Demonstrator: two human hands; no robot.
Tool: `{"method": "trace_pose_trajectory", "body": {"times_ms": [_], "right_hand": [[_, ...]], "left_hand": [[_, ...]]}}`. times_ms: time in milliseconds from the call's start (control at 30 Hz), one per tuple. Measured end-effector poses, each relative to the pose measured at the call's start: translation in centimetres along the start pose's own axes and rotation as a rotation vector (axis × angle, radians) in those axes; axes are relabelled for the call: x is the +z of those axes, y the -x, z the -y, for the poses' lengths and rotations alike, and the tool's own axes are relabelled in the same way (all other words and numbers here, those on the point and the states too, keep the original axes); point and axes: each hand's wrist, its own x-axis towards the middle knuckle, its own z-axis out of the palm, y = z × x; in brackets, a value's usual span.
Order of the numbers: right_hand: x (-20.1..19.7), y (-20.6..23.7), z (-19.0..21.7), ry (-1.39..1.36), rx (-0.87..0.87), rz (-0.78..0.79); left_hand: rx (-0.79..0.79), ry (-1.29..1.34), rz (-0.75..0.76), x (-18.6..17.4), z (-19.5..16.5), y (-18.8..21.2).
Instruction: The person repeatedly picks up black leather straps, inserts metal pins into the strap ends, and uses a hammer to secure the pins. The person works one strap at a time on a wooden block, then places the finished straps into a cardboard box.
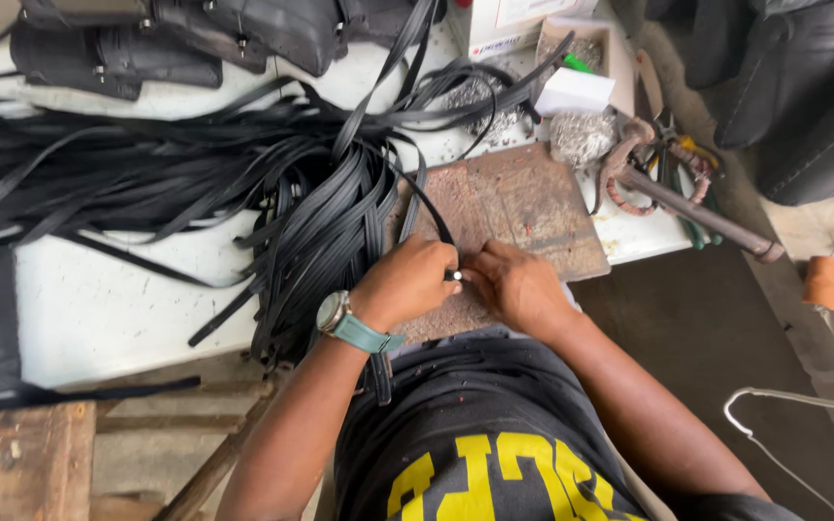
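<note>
My left hand [407, 282] and my right hand [512, 286] meet over a worn brown work board [523, 207] at the table's near edge. Together they pinch the end of one narrow black strap [429, 210] with a small silver metal piece [457, 276] between the fingertips. The strap runs up and away toward a big heap of black straps [311, 207] lying left of the board. A watch with a teal band sits on my left wrist [345, 323].
A hammer [697, 207] with a rusty head lies right of the board beside pliers and hand tools. Piles of small silver fittings [581, 137] and white boxes [571, 92] sit behind it. Black bags [176, 39] line the back. A white wire hanger [784, 410] lies low right.
</note>
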Motion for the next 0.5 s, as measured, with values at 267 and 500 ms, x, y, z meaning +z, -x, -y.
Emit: {"method": "trace_pose_trajectory", "body": {"times_ms": [267,500], "right_hand": [[-0.6,-0.7,-0.9,-0.141,0.06,0.071],[-2.0,3.6,2.1,0.049,-0.121,-0.051]], "left_hand": [[0.077,-0.002,-0.091,0.7,0.8,-0.5],[-0.231,0.21,0.032,0.0,1.9,-1.6]]}}
